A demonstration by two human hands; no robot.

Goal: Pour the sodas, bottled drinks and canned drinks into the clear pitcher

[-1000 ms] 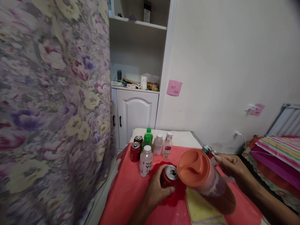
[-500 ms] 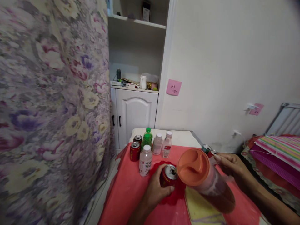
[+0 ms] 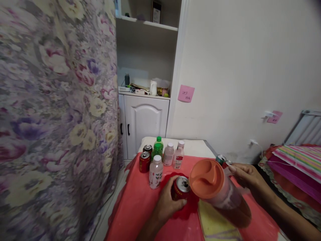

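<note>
My left hand [image 3: 167,204] is wrapped round an opened red can [image 3: 181,189] standing on the red table cover [image 3: 135,207]. Just to its right, my right hand [image 3: 242,172] grips the handle of a clear pitcher [image 3: 229,204] with an orange lid [image 3: 207,178]. The pitcher is tilted, its lid beside the can's top, and brown liquid shows inside. Dark red wetness surrounds the can. A yellow cloth [image 3: 215,222] lies beneath the pitcher. Whether liquid is passing between pitcher and can is too small to tell.
Behind my left hand stand a white-capped bottle [image 3: 155,172], a red can [image 3: 144,162], a dark can [image 3: 147,148], green bottles [image 3: 156,152] and more clear bottles [image 3: 168,154]. Further cans [image 3: 220,159] are near my right hand. A floral curtain [image 3: 57,117] hangs at left.
</note>
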